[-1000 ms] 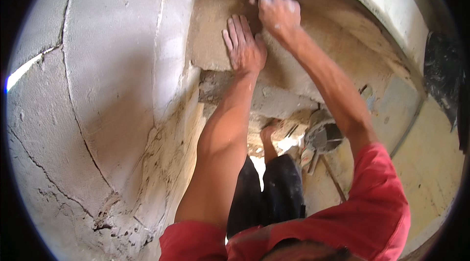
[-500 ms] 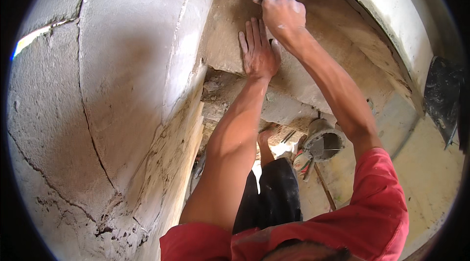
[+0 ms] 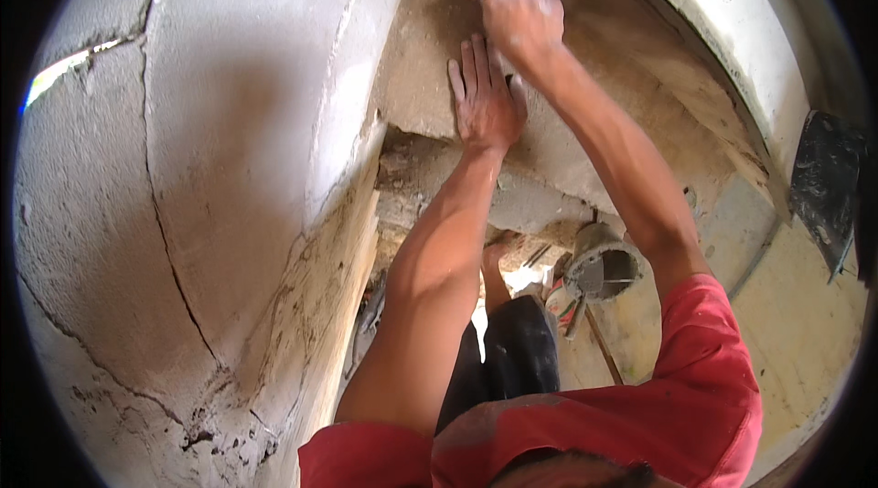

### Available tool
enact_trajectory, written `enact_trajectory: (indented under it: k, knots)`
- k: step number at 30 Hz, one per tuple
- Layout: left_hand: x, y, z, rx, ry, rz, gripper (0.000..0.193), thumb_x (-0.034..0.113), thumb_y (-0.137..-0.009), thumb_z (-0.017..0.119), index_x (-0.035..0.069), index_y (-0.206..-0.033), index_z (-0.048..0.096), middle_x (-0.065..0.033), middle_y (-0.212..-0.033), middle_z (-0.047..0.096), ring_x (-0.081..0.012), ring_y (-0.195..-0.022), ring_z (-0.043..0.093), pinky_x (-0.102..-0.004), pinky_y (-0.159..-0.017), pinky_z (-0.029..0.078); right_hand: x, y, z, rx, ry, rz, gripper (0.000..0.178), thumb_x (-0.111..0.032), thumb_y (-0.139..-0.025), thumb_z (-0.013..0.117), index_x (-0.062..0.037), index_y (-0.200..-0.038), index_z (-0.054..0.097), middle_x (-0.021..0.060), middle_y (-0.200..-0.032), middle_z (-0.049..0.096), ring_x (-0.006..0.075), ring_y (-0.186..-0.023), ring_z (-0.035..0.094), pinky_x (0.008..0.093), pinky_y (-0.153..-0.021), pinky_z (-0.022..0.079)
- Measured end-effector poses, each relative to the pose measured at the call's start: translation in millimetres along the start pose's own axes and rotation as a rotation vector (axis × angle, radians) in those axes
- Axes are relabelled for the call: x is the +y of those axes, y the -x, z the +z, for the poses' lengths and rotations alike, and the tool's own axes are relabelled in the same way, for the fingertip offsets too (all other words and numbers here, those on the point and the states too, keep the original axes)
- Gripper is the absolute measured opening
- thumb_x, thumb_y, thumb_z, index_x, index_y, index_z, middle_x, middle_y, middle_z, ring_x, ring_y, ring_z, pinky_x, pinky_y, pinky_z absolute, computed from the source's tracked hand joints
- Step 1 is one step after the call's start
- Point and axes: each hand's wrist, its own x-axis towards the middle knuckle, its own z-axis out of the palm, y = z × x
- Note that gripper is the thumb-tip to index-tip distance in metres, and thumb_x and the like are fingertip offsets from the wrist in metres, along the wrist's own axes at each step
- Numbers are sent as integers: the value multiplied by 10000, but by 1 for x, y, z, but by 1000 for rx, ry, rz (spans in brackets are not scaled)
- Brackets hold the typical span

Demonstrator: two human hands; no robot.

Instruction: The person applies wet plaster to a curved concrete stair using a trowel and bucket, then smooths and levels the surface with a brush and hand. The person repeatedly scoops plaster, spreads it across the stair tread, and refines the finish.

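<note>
My left hand lies flat on a dusty, brownish plaster surface, its fingers stretched out and pointing away from me. Just beyond it, to the right, my right hand is closed in a fist against the same surface, its knuckles pale with dust. Whatever those fingers may grip is hidden by the back of the hand. A small tip shows at the fist's left side, too unclear to name.
A large cracked grey plaster wall fills the left. Below the ledge stands a round bucket with grey residue, beside a thin stick. A black sheet-like piece hangs at far right, near a pale curved edge.
My right fist has shifted slightly left and away from me along the surface. My left hand stays flat in nearly the same spot.
</note>
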Motion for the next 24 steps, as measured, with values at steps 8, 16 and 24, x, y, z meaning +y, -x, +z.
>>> enact_trajectory:
  k: [8,16,24]
  knots:
    - [-1,-1,2,12,-14,-13,788,331,-993,557,-52,-1615,260,-242,-1695,254,-380,-1592,204,-526,-1306,119,16,20,-5,-141,16,-50,198,-204,-950,641,-76,-942,791,147,-1061,741,312,-994,749,432,-751,629]
    - [-1,6,-4,193,175,36,737,303,-1011,569,-27,-1605,284,-241,-1691,251,-411,-1578,222,-543,-1297,164,43,65,-28,-53,21,-52,244,-300,-947,667,-84,-917,778,118,-1036,737,298,-1039,731,432,-712,619]
    - [-2,6,-3,226,216,124,710,429,-1045,407,0,-1606,332,-221,-1670,327,-395,-1562,280,-553,-1285,169,74,118,-31,-430,-27,102,294,-344,-977,654,-87,-945,793,109,-951,733,317,-934,734,420,-729,611]
